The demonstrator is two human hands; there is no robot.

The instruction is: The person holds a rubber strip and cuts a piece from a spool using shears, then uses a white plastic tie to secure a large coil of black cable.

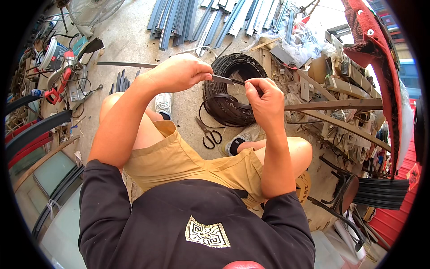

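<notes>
My left hand (pixel 190 71) pinches a thin grey strip (pixel 222 79), whose end points toward my right hand. A similar grey length (pixel 127 64) shows on the far side of my left wrist; whether it is the same piece I cannot tell. My right hand (pixel 264 96) is closed, thumb against fingers, on a narrow black strip (pixel 238 82) that meets the grey one. Just beyond and below my hands lies a big coil of black strip (pixel 228 110) on the floor. Black-handled scissors (pixel 208 133) rest between my feet, blades parted.
Bundles of blue-grey profiles (pixel 172 22) lie at the far side. A fan (pixel 94 10) and a red tool (pixel 67 71) are at left. On the right are piled scraps (pixel 331 80), long bars (pixel 333 104) and a chair (pixel 347 193). Glass panes (pixel 53 172) lean at lower left.
</notes>
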